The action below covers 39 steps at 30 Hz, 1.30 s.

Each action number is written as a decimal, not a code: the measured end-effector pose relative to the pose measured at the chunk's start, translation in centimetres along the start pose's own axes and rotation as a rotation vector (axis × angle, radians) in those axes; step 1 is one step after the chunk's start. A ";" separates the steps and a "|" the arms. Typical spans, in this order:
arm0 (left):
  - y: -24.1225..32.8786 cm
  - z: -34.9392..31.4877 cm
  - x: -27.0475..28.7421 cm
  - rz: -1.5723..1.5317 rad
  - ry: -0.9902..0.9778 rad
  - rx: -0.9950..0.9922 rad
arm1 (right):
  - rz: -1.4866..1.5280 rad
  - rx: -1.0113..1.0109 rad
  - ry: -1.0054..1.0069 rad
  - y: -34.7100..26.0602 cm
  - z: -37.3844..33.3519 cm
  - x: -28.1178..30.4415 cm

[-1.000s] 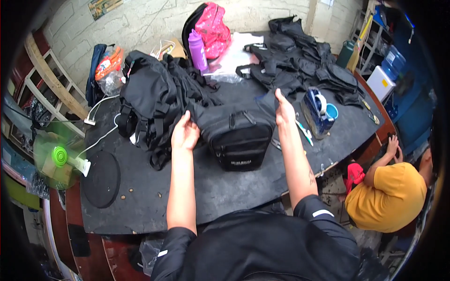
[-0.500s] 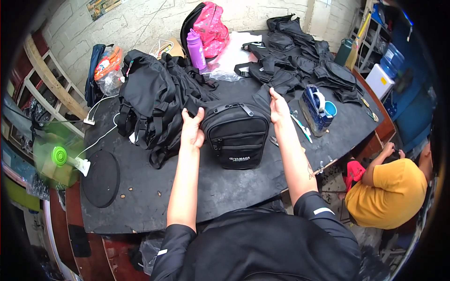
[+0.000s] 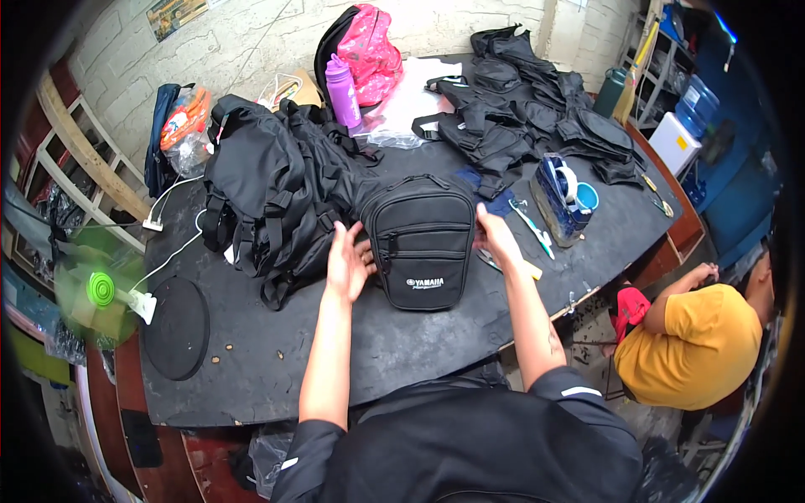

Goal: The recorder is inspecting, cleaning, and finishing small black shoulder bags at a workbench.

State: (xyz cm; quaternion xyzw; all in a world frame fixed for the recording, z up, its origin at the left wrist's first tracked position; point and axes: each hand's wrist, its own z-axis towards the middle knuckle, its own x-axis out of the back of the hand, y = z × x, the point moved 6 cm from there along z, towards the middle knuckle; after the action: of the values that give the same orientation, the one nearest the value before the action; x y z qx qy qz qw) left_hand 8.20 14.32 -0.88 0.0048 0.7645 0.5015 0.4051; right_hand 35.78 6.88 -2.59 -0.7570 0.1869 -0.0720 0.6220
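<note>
Bag (image 3: pixel 428 241), black and boxy, stands on the black table (image 3: pixel 260 386) with its front facing six o'clock, either upright or leaning slightly back, which is hard to tell. At its nine o'clock the left hand (image 3: pixel 347 261) is unclenched, fingers spread near the bag's side, though whether they touch it I cannot tell. At three o'clock the right hand (image 3: pixel 501 239) is beside the opposite edge, its fingers partly hidden, so I cannot tell whether it grasps or has let go. As far as shows, this piece looks finished: the handle (image 3: pixel 419 178) is in place on top, the front pockets (image 3: pixel 428 267) appear zipped and the body holds its shape; the back and inside are hidden, so anything left to do there cannot be judged. A heap of black backpacks (image 3: pixel 260 168) at ten o'clock and a spread of black bags (image 3: pixel 537 126) at one o'clock lie apart from it. White lettering (image 3: pixel 425 283), legible and joined by a small round emblem, runs low across the front; print on the wall poster (image 3: pixel 174 17) toward eleven o'clock is too small to read
</note>
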 end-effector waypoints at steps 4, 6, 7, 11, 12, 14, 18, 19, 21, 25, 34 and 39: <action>-3.0 -2.4 0.9 0.677 0.262 -0.121 | 0.181 0.092 -0.130 1.9 -5.1 -1.1; -1.7 -4.0 -1.4 1.019 0.436 -0.371 | 0.256 0.126 -0.060 3.0 -6.4 -0.9; -0.8 -4.6 -2.7 1.066 0.423 -0.452 | 0.194 0.161 -0.019 3.2 -6.9 -0.7; -0.7 -4.0 -2.8 1.113 0.413 -0.510 | 0.014 0.368 0.159 3.5 -9.3 -0.4; -0.7 -4.0 -2.8 1.114 0.414 -0.509 | -0.075 0.365 0.179 3.7 -10.0 -0.4; -0.7 -3.9 -2.8 1.128 0.414 -0.495 | -0.161 0.360 0.200 3.2 -10.7 -0.9; 0.0 -4.2 -4.3 1.045 0.449 -0.546 | -0.231 0.412 0.322 1.8 -11.1 -1.8; 0.1 -4.4 -4.3 1.098 0.455 -0.532 | -0.401 0.403 0.296 1.4 -11.0 -2.4; 0.2 -4.2 -4.1 1.152 0.465 -0.516 | -0.709 0.357 0.236 0.4 -10.5 -3.5; -0.4 -3.0 -1.7 1.186 0.538 -0.565 | -0.963 0.675 0.503 2.0 -8.7 -0.2; -1.9 -3.0 -0.5 1.167 0.678 -0.559 | -1.306 0.564 0.438 1.9 -8.6 2.2; -1.9 -2.9 -0.9 1.092 0.691 -0.611 | -1.118 0.557 0.525 1.3 -7.9 4.0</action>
State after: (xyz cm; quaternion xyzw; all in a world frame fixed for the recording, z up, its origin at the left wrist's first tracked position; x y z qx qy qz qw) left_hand 7.71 10.79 -1.27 0.1138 0.5630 0.7972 -0.1860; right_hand 36.50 -2.03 -2.59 -0.5088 -0.1133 -0.6097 0.5972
